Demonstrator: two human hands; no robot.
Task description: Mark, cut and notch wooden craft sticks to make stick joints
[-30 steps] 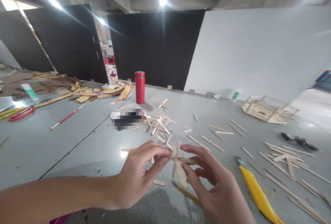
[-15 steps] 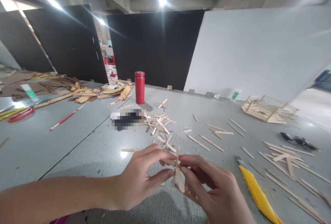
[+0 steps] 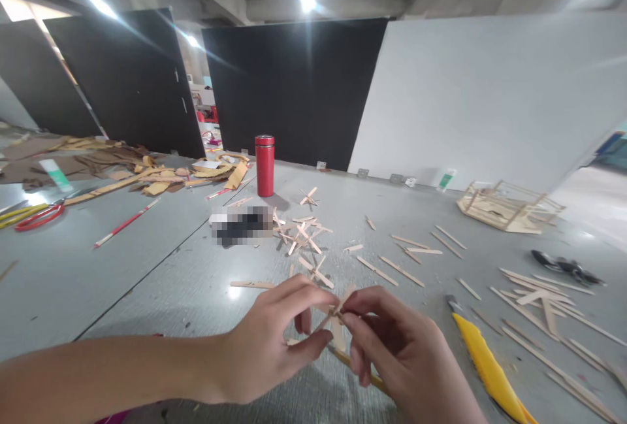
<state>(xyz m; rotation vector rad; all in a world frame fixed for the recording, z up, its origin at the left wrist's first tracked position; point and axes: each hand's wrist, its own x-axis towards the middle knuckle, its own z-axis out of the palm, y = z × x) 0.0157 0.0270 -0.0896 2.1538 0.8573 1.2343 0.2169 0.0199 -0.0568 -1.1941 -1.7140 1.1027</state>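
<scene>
**Both hands pinched a small stick cross above the table**

The left hand point(image 3: 274, 345) and right hand point(image 3: 401, 358) each gripped the stick cross point(image 3: 337, 311) between thumb and fingertips, low over the grey table point(image 3: 161, 280); a pencil point(image 3: 360, 372) lay under the right hand; a yellow knife point(image 3: 484, 365) lay just beside it; loose sticks point(image 3: 304, 234) and a red flask point(image 3: 264, 166) stood farther off.

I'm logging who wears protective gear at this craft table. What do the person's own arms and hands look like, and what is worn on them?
Both are bare: the left hand and its forearm show no glove, sleeve, watch or ring; the right hand is likewise ungloved, no ring visible.
</scene>
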